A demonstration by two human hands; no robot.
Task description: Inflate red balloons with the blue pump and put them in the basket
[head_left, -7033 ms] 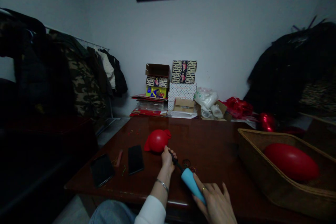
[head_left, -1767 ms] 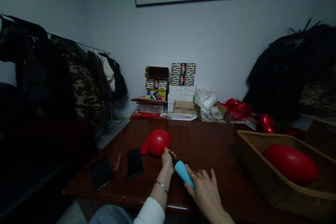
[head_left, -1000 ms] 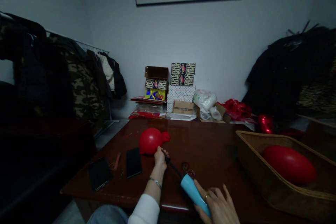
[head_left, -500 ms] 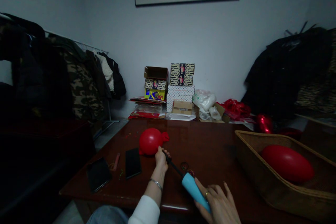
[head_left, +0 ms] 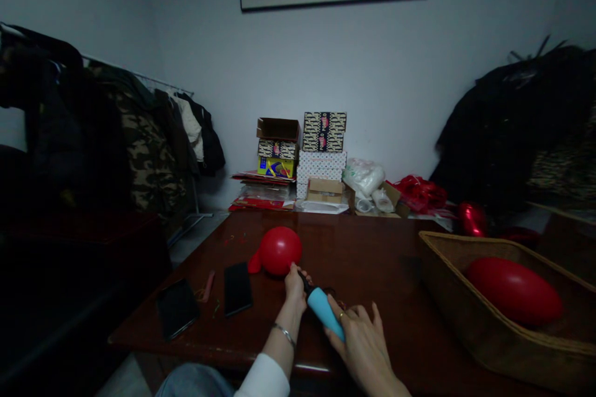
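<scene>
A partly inflated red balloon (head_left: 279,250) is over the table in front of me, with a limp bulge at its left side. My left hand (head_left: 297,284) is closed around the balloon's neck and the black nozzle end of a hand balloon pump; the joint itself is hidden by my fingers. The pump's light blue barrel (head_left: 324,311) slants down toward me. My right hand (head_left: 356,336) grips its near end, the thumb and index finger along the barrel and other fingers partly stretched out. Little of the black rod shows between barrel and left hand.
On the right, a wicker basket (head_left: 470,316) holds another red balloon (head_left: 514,290). At the left of the table (head_left: 372,248) lie a black phone (head_left: 237,289), a dark tablet-like slab (head_left: 177,309) and a small reddish stick (head_left: 209,286). Stacked boxes (head_left: 321,164) stand behind the table.
My right hand has pushed the blue barrel forward and left toward my left hand, covering most of the black rod. The balloon has shifted right, and its limp bulge now shows at the left.
</scene>
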